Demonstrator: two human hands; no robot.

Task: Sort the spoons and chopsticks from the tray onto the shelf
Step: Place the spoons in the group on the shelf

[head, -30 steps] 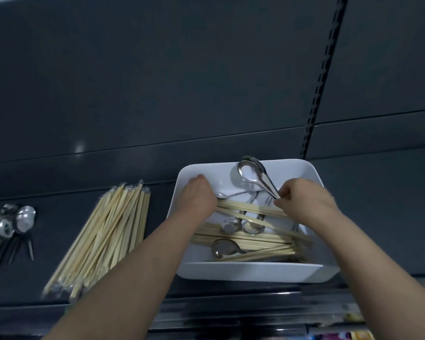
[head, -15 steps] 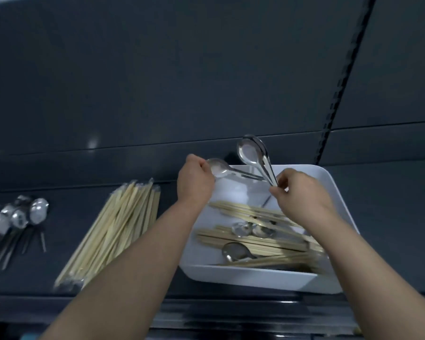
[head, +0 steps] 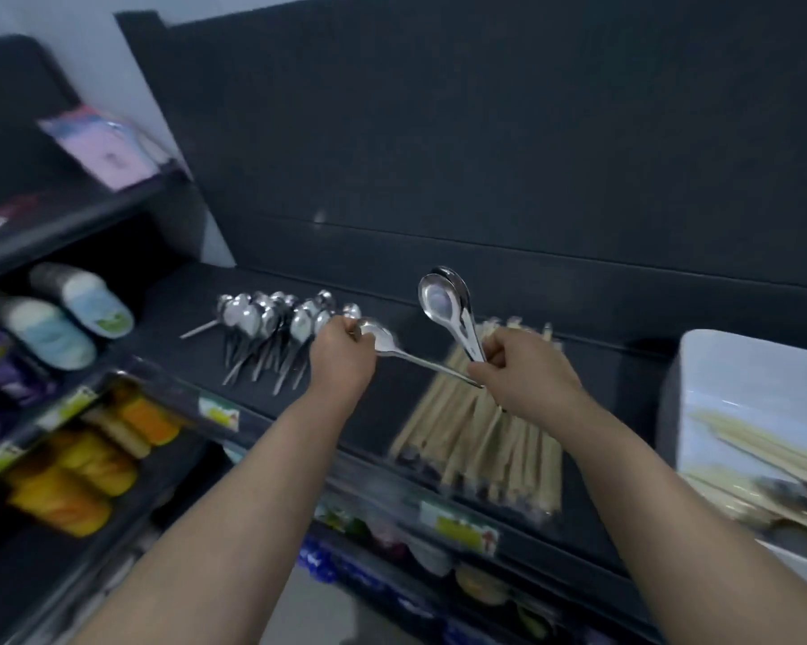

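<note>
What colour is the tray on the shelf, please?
The tray is white, shown best in the head view.

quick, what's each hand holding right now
left hand: closed on a slim spoon, near its bowl
right hand: closed on stacked soup spoons, by the handles

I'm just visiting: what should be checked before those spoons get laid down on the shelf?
1. Left hand grips the long-handled spoon at its bowl: ok.
2. Right hand grips the soup spoons by their handles: ok.
3. Spoon pile on the shelf lies just left of the left hand: ok.
4. Right hand clear of the long-handled spoon's handle tip: cannot tell.
5. Tray emptied: not ok, chopsticks lie in it.
</note>
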